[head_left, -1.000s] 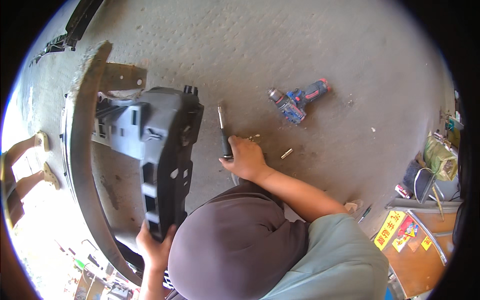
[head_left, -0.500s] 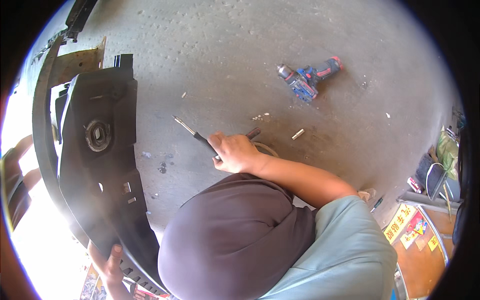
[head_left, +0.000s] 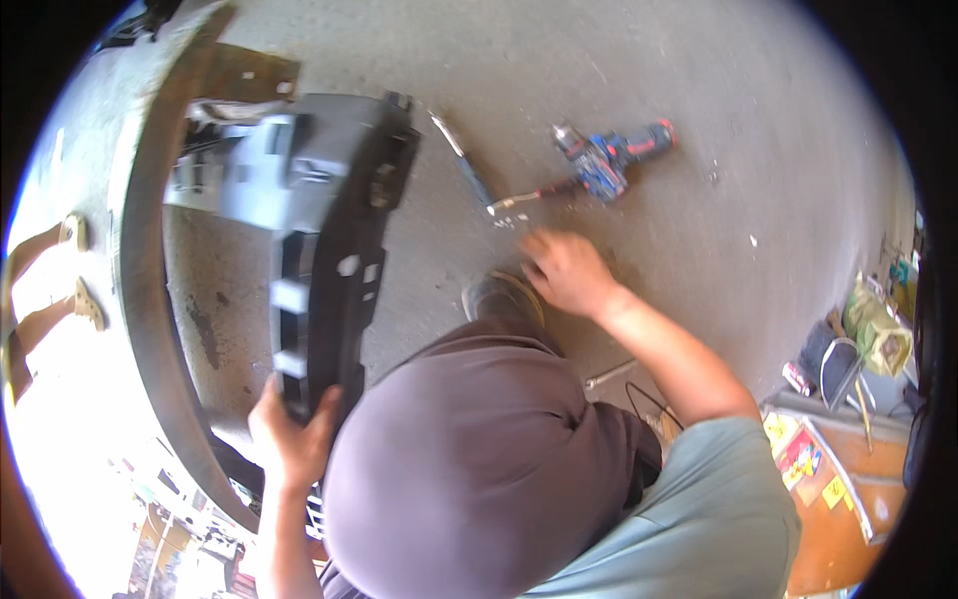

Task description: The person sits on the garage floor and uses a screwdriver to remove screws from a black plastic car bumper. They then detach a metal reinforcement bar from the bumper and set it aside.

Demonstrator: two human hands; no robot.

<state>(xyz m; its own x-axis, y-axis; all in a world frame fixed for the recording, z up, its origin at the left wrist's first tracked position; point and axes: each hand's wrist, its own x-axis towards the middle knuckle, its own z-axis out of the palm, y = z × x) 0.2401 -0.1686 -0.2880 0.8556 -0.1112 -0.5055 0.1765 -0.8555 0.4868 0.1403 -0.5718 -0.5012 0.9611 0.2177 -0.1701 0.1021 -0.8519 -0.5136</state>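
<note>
My left hand grips the lower end of a long black plastic car panel, thumb on one side and fingers on the other. The panel stands tilted on edge, its slots and ribs showing. My right hand is over the floor beside my shoe, holding nothing visible, with thumb and loosely bent fingers apart. Beyond it lies a slim hand tool with a dark handle and metal shaft. A screwdriver-like tool with a reddish-dark handle is near a blue and red cordless drill.
A curved metal beam with a brown bracket runs along the left. Another person's sandalled feet are past it. A metal rod and black cord lie by my leg. Bags and an orange-brown board are at right.
My right hand has let go of the slim tool, now on the floor, and moved right and nearer. My left hand has turned the panel onto its edge and moved it right, off the beam.
</note>
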